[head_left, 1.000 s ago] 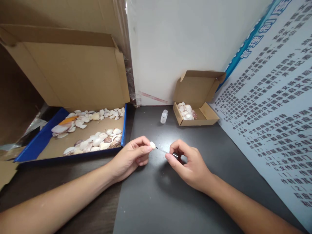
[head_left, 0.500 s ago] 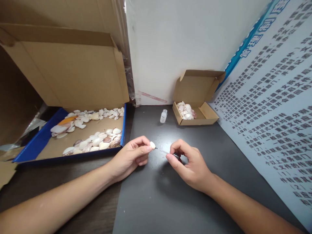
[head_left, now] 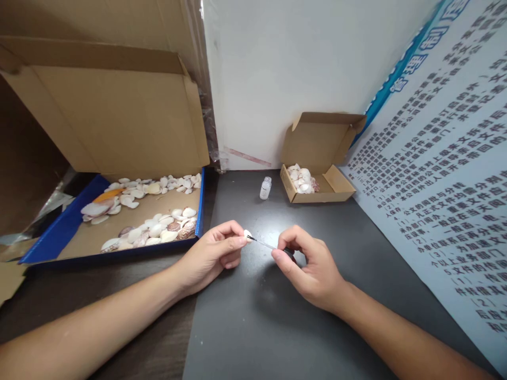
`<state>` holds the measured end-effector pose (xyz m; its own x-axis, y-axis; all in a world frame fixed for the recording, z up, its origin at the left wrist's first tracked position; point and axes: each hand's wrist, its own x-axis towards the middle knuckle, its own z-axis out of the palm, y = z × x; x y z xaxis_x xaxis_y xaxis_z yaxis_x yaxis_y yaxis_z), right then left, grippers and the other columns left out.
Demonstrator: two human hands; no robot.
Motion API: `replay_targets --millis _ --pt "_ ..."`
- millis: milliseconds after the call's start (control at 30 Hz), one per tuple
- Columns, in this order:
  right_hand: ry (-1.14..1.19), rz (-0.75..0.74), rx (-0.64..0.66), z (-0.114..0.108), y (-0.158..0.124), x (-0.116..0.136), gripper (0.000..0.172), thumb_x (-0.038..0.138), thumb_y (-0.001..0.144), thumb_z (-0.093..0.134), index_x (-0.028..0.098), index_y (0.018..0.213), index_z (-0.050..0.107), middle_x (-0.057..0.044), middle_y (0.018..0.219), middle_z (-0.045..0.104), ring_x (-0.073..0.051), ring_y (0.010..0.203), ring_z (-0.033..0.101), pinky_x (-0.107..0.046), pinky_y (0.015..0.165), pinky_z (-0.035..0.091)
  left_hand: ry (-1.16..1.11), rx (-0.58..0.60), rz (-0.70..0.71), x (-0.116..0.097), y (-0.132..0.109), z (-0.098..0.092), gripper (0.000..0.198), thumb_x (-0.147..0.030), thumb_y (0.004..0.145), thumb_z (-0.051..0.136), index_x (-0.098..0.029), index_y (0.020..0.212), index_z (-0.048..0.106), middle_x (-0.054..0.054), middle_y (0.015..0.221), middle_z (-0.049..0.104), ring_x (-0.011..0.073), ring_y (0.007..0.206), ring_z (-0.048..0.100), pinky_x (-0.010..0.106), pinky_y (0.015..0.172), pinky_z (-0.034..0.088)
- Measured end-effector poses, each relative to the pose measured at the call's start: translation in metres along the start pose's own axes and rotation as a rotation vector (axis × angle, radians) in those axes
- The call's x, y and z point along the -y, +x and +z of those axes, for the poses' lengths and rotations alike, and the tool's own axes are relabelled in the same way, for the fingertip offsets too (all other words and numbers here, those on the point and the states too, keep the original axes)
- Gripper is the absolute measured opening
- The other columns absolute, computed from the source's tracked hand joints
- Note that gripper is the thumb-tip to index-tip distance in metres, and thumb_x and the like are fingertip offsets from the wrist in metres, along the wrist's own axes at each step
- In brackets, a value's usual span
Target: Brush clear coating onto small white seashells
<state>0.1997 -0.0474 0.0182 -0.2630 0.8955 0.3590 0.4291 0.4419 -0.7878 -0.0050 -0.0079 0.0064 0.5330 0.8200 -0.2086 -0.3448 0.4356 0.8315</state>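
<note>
Between the thumb and fingers of my left hand is a small white seashell. My right hand pinches the dark cap of a thin brush applicator. Its dark tip lies over the shell, seemingly touching it. Beyond my hands, a small clear glass bottle with a whitish label stands uncapped on the dark grey mat. My left fingers hide part of the shell, and my right fingers cover much of the cap.
On the left, a large open blue-edged cardboard box holds many shells in two groups. A smaller open cardboard box with white shells is at the back right. A white wall panel rises behind, and a printed poster borders the right.
The brush applicator has moved slightly left, so its tip now lies over the shell rather than at its lower edge. My left hand has barely moved.
</note>
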Motion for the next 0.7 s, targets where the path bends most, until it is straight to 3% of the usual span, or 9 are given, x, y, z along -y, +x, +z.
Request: replay_targets --millis 233,467,700 --pt "-0.041 0.111 0.071 0.0024 0.0023 -0.0016 0.016 0.026 0.088 0.057 0.022 0.077 0.046 0.005 0.064 0.045 -0.01 0.051 0.04 -0.022 0.049 0.034 -0.019 0.019 0.011 0.0013 -0.0004 -0.0013 0.015 -0.023 0.079 0.074 -0.017 0.074 0.061 -0.009 0.053 0.041 0.0033 0.046 0.028 0.018 0.047 0.027" --pt "-0.012 0.026 0.033 0.0003 0.0003 -0.0005 0.015 0.025 0.089 0.056 0.022 0.078 0.046 0.006 0.061 0.042 -0.01 0.051 0.04 -0.021 0.048 0.034 -0.007 0.006 0.002 0.0011 -0.0002 -0.0001 0.016 -0.022 0.079 0.074 -0.017 0.073 0.06 -0.008 0.055 0.044 0.0033 0.046 0.029 0.018 0.047 0.027" --pt "-0.039 0.087 0.081 0.0026 0.0008 -0.0027 0.015 0.025 0.088 0.057 0.022 0.078 0.046 0.005 0.063 0.044 -0.01 0.052 0.04 -0.022 0.049 0.034 -0.012 0.014 0.008 0.0011 -0.0006 0.0005 0.016 -0.022 0.079 0.074 -0.018 0.073 0.059 -0.008 0.054 0.042 0.0035 0.046 0.029 0.018 0.047 0.028"
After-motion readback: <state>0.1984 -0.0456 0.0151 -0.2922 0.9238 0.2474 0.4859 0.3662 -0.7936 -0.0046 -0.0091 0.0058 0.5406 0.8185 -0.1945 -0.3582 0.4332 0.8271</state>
